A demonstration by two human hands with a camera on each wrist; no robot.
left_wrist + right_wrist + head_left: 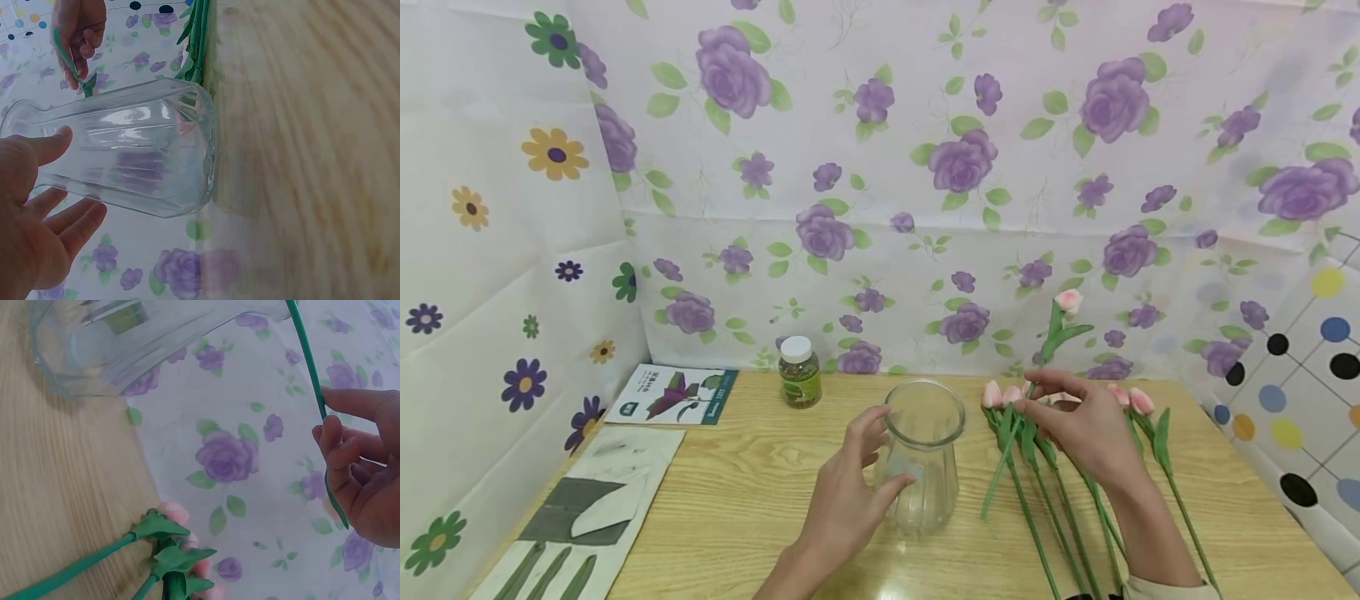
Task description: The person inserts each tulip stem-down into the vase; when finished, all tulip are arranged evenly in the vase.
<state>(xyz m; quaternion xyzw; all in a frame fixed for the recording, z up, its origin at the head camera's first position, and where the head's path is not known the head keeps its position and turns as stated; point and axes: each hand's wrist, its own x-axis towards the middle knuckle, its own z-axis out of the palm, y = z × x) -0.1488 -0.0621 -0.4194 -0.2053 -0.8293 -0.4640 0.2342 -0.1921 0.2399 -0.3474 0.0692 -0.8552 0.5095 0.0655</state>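
A clear glass vase (921, 483) with a rounded rim stands upright on the table. My left hand (846, 483) is at its left side, fingers spread and fairly straight; in the left wrist view the thumb (53, 145) overlaps the glass near the neck. To the right of the vase, my right hand (1086, 425) pinches an artificial pink tulip (1067, 304) by its green stem (307, 353). Its bloom points up and its stem slants down to the left. Several more pink tulips (1138, 402) lie on the table beneath and beside the right hand.
A small jar (800, 383) with a white lid and green label stands at the back of the wooden table (737, 492). Left of it lie a printed booklet (673, 393) and a grey-and-white patterned sheet (580, 508). Floral sheets (880, 275) hang behind.
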